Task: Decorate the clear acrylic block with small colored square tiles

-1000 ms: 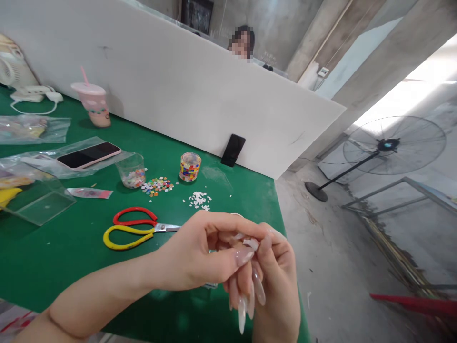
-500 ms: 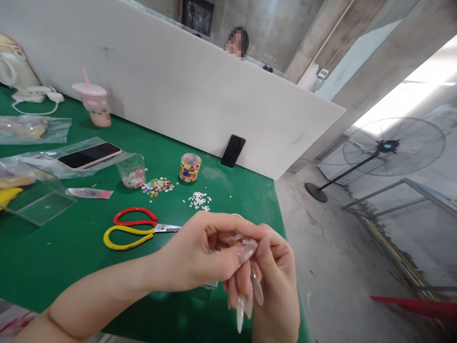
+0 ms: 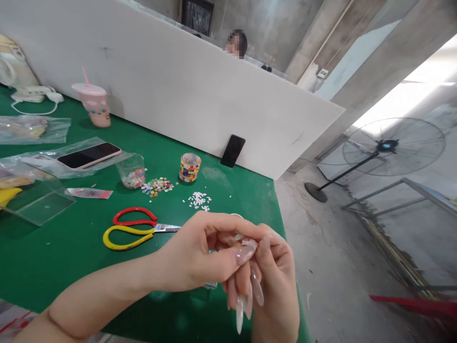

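My left hand point(image 3: 193, 257) reaches in from the lower left, and my right hand point(image 3: 280, 290) rises from the bottom edge. They meet above the near right corner of the green table point(image 3: 64, 257). Both are closed in a pinch, fingertips together on a small white piece point(image 3: 249, 243). Long pale nails point downward beneath the pinch. Scissors point(image 3: 132, 228) with one red and one yellow handle lie just left of my hands. A scatter of white bits point(image 3: 199, 200) lies beyond them.
Coloured tile bits point(image 3: 157, 185), a clear cup point(image 3: 133, 170) and a mosaic-covered cup point(image 3: 190, 166) stand mid-table. A phone point(image 3: 89, 155) lies on plastic bags, a clear box point(image 3: 35, 202) sits left, and a pink drink point(image 3: 94, 104) stands behind. A black phone point(image 3: 233, 150) leans on the white partition point(image 3: 178, 85), with a person behind it. A floor fan point(image 3: 392, 145) stands right.
Both hands stay pinched together in nearly the same spot. The white piece has sunk slightly deeper between the fingertips.
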`<act>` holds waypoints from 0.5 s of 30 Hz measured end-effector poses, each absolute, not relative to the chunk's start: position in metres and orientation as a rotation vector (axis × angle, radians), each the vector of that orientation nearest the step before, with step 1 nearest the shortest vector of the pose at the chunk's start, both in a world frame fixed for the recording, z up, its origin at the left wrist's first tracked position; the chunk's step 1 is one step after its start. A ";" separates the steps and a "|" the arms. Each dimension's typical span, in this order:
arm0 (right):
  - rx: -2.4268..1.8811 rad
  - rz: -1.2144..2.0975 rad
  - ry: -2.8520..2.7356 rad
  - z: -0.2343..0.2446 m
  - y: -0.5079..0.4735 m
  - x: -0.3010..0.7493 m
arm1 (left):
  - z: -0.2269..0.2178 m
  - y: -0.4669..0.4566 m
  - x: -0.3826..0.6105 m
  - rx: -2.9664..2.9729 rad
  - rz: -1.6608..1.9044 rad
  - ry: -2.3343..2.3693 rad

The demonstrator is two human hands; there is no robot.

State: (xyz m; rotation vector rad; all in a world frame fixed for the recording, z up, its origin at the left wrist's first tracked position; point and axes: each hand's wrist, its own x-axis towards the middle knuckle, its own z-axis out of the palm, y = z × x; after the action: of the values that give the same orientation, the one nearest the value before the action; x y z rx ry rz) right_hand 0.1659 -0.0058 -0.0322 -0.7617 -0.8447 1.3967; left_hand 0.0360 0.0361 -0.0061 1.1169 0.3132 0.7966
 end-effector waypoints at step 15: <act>-0.687 1.433 -0.819 -0.033 -0.002 0.167 | -0.009 0.038 0.036 1.085 0.812 0.252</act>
State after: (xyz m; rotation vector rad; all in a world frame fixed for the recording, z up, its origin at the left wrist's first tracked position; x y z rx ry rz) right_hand 0.1671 -0.0021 -0.0326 -0.6869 -0.8188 1.4335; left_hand 0.0361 0.0380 -0.0093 1.0849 0.2518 0.8115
